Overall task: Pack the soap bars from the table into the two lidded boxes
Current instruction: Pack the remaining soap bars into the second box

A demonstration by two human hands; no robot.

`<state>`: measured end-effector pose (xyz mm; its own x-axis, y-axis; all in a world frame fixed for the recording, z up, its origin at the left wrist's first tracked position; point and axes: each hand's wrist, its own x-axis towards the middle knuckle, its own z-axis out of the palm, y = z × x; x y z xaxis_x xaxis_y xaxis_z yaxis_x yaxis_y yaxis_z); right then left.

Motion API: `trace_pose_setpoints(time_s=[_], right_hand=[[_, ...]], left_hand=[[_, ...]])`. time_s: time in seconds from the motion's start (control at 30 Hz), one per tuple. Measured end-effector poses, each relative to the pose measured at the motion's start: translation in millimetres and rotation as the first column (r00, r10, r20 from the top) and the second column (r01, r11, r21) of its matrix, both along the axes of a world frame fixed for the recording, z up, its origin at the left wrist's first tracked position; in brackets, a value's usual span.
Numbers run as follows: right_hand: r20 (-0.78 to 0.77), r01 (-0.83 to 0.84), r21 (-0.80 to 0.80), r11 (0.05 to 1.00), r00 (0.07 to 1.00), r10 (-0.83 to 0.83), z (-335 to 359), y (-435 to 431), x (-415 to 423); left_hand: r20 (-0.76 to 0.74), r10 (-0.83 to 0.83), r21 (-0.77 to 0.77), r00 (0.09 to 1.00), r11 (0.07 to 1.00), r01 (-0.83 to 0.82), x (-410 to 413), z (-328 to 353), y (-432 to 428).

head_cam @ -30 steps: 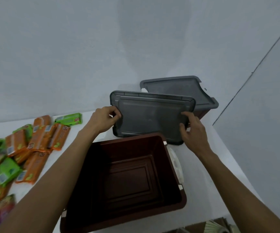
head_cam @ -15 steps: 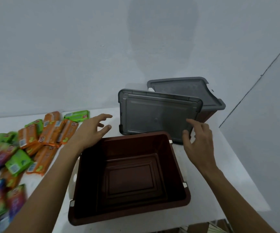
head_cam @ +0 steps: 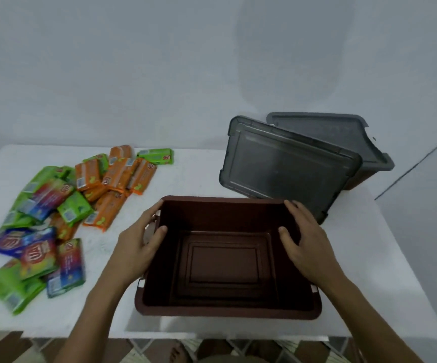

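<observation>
From the head view, a brown open box [head_cam: 225,311] sits on the white counter [head_cam: 199,176] near its front edge, with nothing inside. The left grip [head_cam: 141,242] holds the box's left wall, thumb inside and fingers down the outside. The right grip [head_cam: 306,239] holds the right wall the same way, thumb inside and fingers lying along the rim. Both forearms reach in from the bottom of the frame.

Just behind the box, a grey loose lid [head_cam: 285,166] stands tilted, its lower edge on the counter and its upper edge leaning on the second box [head_cam: 356,179]. That box stands at the back right corner of the counter with its own grey lid on.

The soap bars [head_cam: 117,176] lie in a loose heap on the left of the counter, apart from the open box: orange wrappers at the back, green ones in the middle and at the front, blue and multicoloured ones towards the front left. Several overlap. A plain pale wall [head_cam: 133,61] rises behind the counter, and patterned floor [head_cam: 238,347] shows below its front edge
</observation>
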<state>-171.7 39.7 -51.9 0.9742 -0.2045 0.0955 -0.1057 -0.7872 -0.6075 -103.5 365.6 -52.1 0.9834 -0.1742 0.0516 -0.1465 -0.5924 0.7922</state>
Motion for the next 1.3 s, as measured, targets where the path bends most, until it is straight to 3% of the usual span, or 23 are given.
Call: trace_pose_setpoints(time_s=[0.33, 0.43, 0.57, 0.67, 0.8, 0.97, 1.07, 1.17, 1.3], right_hand=[[-0.032, 0.045, -0.138, 0.989, 0.998, -0.050, 6.8, 9.7, -0.1], [0.025, 0.066, -0.203, 0.977, 0.998, -0.062, 10.0, 18.3, 9.1], [0.153, -0.004, -0.276, 0.961, 0.987, 0.048, 15.6, 43.5, 45.1], [0.182, -0.139, -0.284, 0.949, 0.964, 0.195, 25.4, 79.1, 85.7], [0.085, -0.389, -0.193, 0.901, 0.908, 0.411, 31.1, 142.8, 158.8], [-0.178, -0.664, -0.218, 0.715, 0.748, 0.640, 17.4, 232.8, 244.8], [-0.342, -0.744, -0.287, 0.604, 0.668, 0.661, -4.9, 279.3, 276.9], [-0.459, -0.758, -0.363, 0.541, 0.651, 0.605, -22.9, 306.9, 291.5], [-0.434, -0.728, -0.434, 0.530, 0.685, 0.586, -24.7, 315.0, 293.1]], left_hand=[[-0.033, -0.053, -0.086, 0.998, 0.995, 0.050, -7.6, -1.1, 12.1], [-0.059, -0.082, -0.117, 0.995, 0.990, 0.075, -5.6, 0.8, 17.3], [-0.105, 0.006, -0.140, 0.994, 0.990, -0.021, 9.7, -2.4, 40.8], [-0.022, 0.090, -0.003, 0.996, 0.996, -0.090, 38.5, -10.3, 70.6], [0.114, 0.183, 0.245, 0.976, 0.947, -0.206, 85.3, -23.8, 108.6], [0.201, 0.248, 0.479, 0.948, 0.819, -0.316, 128.3, -47.5, 145.2], [0.204, 0.264, 0.608, 0.942, 0.720, -0.334, 149.5, -60.4, 158.3], [0.246, 0.240, 0.666, 0.939, 0.662, -0.344, 167.5, -60.3, 163.5], [0.236, 0.214, 0.732, 0.948, 0.602, -0.318, 184.9, -54.7, 165.8]])
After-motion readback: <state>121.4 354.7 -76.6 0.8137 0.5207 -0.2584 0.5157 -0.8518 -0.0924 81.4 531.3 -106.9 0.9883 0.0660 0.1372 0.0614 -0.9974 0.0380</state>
